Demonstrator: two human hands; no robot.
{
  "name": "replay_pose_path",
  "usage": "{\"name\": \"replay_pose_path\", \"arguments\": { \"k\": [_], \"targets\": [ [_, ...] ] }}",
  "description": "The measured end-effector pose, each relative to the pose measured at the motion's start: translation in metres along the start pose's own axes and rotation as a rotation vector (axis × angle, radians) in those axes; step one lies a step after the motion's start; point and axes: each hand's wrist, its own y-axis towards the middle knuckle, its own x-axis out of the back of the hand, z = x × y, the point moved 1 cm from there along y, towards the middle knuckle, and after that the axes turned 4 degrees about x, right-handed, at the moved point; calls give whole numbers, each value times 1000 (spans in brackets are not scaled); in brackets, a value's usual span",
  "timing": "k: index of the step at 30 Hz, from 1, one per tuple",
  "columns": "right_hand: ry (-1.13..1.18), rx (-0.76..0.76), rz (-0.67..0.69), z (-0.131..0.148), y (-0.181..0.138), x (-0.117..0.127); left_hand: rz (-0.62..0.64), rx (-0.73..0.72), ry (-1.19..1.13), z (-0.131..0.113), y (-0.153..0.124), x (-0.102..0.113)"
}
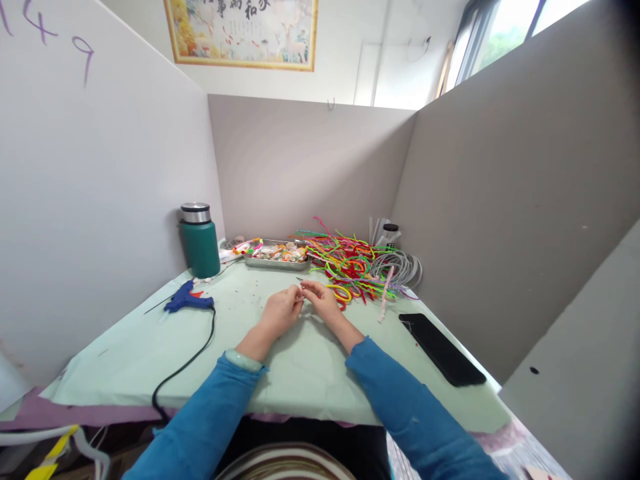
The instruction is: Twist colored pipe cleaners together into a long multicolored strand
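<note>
My left hand (pixel 281 311) and my right hand (pixel 323 301) meet over the middle of the table, fingertips pinched together. Between them is something small and pale, too small to name; a thin dark tip pokes out above the fingers. Just past my right hand lie yellow and red loop handles (pixel 342 293), which look like scissors, partly hidden by the hand. Beyond both hands stands a metal tray (pixel 270 264) filled with small colourful pieces. A tangled heap of bright pipe cleaners (pixel 350 257) spreads to its right.
At the left lies a blue glue gun (pixel 189 298) whose black cord (pixel 193 360) runs off the front edge. Behind it stands a green flask (pixel 201 247). Coiled grey cord (pixel 407 269) and a black phone (pixel 443 349) are on the right. Panels (pixel 310 160) enclose three sides.
</note>
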Motion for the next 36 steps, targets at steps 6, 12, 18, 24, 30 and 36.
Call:
{"name": "replay_pose_path", "arguments": {
  "k": [6,12,18,24,30,36],
  "targets": [
    [109,-1,-28,4,0,1,32,3,-109,-4,-2,5],
    [31,61,-67,15,-2,0,45,52,-86,-2,-1,4],
    [51,45,-74,17,-2,0,68,127,-119,2,1,1],
    [83,24,-69,18,-1,-1,82,162,-188,6,3,0],
    [127,-41,-65,16,0,-2,46,244,-298,10,5,0],
    [116,-117,0,10,-1,-4,10,266,-352,11,7,1]
  ]
}}
